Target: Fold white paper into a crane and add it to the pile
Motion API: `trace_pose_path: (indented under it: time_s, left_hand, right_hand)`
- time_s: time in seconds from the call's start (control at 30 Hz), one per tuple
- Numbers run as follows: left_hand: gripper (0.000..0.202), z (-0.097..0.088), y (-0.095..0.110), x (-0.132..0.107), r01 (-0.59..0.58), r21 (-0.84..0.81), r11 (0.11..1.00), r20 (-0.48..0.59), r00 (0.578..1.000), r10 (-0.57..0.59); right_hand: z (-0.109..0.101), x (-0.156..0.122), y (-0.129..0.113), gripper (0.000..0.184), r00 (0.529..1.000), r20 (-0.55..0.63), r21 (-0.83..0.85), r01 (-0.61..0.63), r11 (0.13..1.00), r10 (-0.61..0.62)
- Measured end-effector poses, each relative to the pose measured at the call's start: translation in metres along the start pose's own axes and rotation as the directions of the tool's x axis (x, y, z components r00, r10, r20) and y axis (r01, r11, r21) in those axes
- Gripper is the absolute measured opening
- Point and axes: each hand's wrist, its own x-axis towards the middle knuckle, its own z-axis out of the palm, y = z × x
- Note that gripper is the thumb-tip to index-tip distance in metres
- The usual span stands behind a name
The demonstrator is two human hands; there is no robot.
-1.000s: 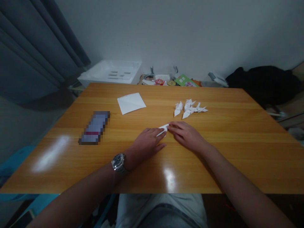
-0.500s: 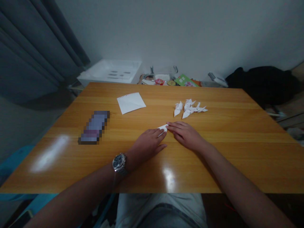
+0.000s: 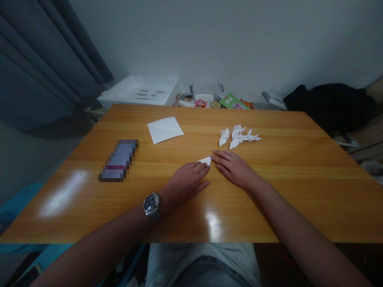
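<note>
A small folded piece of white paper (image 3: 206,160) lies on the wooden table (image 3: 149,171), partly covered by my left hand (image 3: 188,176). That hand lies over it with the fingers stretched out, pressing it down; a metal watch is on the wrist. My right hand (image 3: 233,167) rests flat on the table just right of the paper, fingers spread, its fingertips close to the paper's right corner. Beyond the right hand sit several white folded paper cranes (image 3: 236,137) in a cluster.
A white sheet of paper (image 3: 165,130) with a perforated edge lies at the back left. Left of my hands is a blurred-out phone (image 3: 119,160). Past the far edge stand a white foam tray (image 3: 140,89) and a green booklet (image 3: 235,101). A dark cloth heap (image 3: 332,103) is at the right.
My right hand's fingers have drawn slightly away from the paper's right corner and spread apart. The left hand stays over the folded paper.
</note>
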Motion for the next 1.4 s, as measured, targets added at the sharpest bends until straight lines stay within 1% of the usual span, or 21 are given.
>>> trace_pose_path:
  time_s: [0.17, 0.3, 0.57, 0.8, 1.03, 1.27, 1.4]
  left_hand:
    - [0.053, -0.002, 0.000, 0.000, 0.012, -0.026, 1.000, 0.007, 1.000, -0.012]
    - [0.052, -0.003, 0.001, 0.000, 0.022, -0.034, 0.999, 0.013, 1.000, -0.022]
    - [0.052, -0.003, 0.002, 0.001, 0.023, -0.035, 0.999, 0.000, 1.000, -0.023]
    - [0.052, -0.004, 0.002, 0.001, 0.025, -0.042, 0.999, 0.009, 1.000, -0.025]
    - [0.051, -0.003, 0.003, 0.000, 0.024, -0.034, 0.999, 0.008, 1.000, -0.024]
    - [0.050, -0.004, 0.003, -0.001, 0.027, -0.039, 0.999, 0.009, 1.000, -0.027]
    - [0.050, -0.002, 0.002, -0.001, 0.035, -0.049, 0.998, 0.015, 0.999, -0.035]
  right_hand:
    - [0.003, 0.000, 0.001, 0.040, 1.000, -0.008, -0.035, -0.027, 0.999, 0.027]
    - [0.004, 0.001, 0.000, 0.040, 0.999, -0.009, -0.053, -0.037, 0.998, 0.036]
    - [0.005, 0.003, 0.006, 0.042, 0.998, -0.033, -0.025, -0.055, 0.998, 0.054]
    - [-0.005, -0.002, 0.002, 0.047, 0.999, 0.050, -0.093, 0.024, 0.995, -0.019]
    - [-0.001, 0.000, 0.000, 0.043, 0.999, 0.035, -0.094, -0.034, 0.995, 0.037]
    - [0.001, 0.001, -0.001, 0.044, 0.998, 0.032, -0.109, -0.056, 0.992, 0.060]
    - [0.002, 0.003, -0.002, 0.045, 0.997, 0.010, -0.115, -0.070, 0.991, 0.071]
